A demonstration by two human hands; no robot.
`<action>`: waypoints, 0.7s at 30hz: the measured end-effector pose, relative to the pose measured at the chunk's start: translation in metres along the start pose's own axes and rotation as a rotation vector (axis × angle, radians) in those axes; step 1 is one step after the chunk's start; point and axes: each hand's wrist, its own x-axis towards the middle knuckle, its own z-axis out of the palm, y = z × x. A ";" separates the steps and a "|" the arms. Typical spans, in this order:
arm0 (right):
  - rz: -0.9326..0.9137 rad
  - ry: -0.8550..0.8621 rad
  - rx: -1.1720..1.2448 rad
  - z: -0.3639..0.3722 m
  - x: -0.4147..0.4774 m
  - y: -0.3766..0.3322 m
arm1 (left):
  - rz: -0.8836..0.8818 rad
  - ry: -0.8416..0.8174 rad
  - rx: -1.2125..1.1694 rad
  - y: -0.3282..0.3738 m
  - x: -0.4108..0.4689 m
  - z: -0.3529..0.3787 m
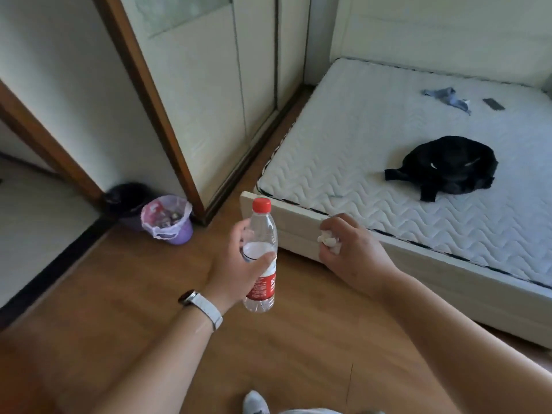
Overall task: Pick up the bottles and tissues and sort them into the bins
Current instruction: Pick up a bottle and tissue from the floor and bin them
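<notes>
My left hand grips a clear plastic bottle with a red cap and red label, held upright above the wooden floor. My right hand is closed around a crumpled white tissue near the corner of the bed. Two bins stand at the wall to the left: a purple bin lined with a pink bag and holding some rubbish, and behind it a bin with a black bag. Both hands are well to the right of the bins.
A bed with a bare white mattress fills the right side, with a black bag, a blue cloth and a small dark object on it. A wardrobe stands behind the bins. My shoe shows at the bottom.
</notes>
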 end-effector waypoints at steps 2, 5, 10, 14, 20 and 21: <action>-0.082 -0.061 -0.014 0.027 0.023 -0.038 | -0.034 0.107 -0.026 -0.018 -0.009 -0.044; -0.201 -0.111 -0.007 0.059 0.050 -0.085 | -0.102 0.240 -0.080 -0.044 -0.027 -0.092; -0.352 -0.208 -0.018 0.103 0.088 -0.133 | -0.182 0.370 -0.138 -0.073 -0.047 -0.139; -0.412 -0.280 0.035 0.141 0.125 -0.158 | -0.264 0.489 -0.169 -0.093 -0.045 -0.174; -0.479 -0.370 0.065 0.205 0.202 -0.180 | -0.379 0.598 -0.134 -0.110 -0.004 -0.224; -0.486 -0.385 0.077 0.214 0.219 -0.183 | -0.397 0.617 -0.111 -0.113 0.008 -0.232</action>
